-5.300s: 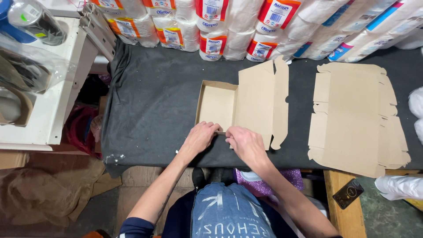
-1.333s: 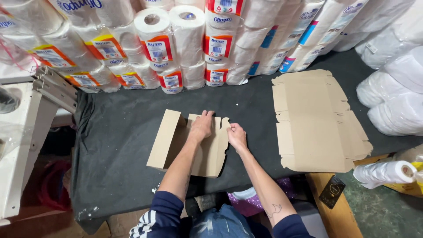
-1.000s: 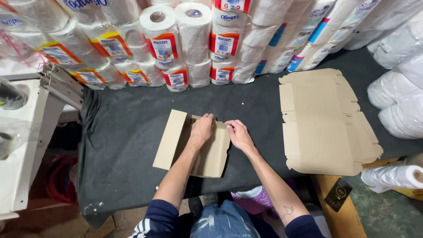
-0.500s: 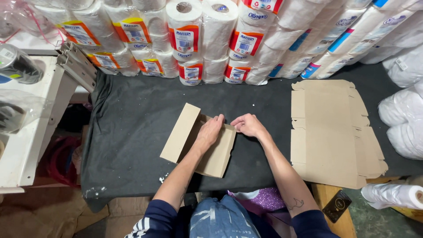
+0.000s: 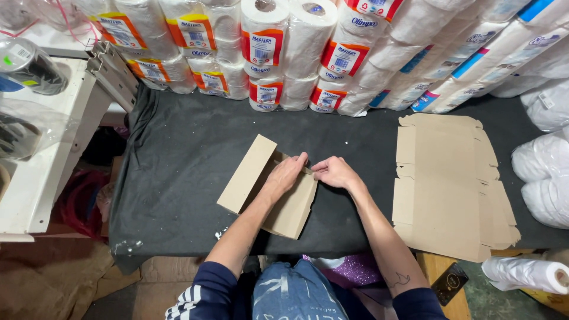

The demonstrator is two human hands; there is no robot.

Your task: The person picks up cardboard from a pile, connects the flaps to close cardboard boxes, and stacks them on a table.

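A brown cardboard box blank [image 5: 252, 178], partly folded, lies on the black cloth-covered table [image 5: 178, 148]. My left hand [image 5: 285, 175] rests flat on top of it and presses its folded part down. My right hand [image 5: 333, 172] pinches a small flap at the box's right edge, fingertips almost touching those of the left hand. A stack of flat, unfolded cardboard blanks [image 5: 450, 184] lies to the right, apart from both hands.
Packs of white paper rolls [image 5: 284, 53] are stacked along the table's far edge and piled at the right [image 5: 545, 172]. A white shelf unit [image 5: 41, 148] stands at the left. One wrapped roll [image 5: 524, 272] and a dark phone [image 5: 448, 283] lie near right.
Since the oldest frame the open box has been folded over and turned at an angle. In the last second both hands stayed on it, the right moving to its right edge flap.
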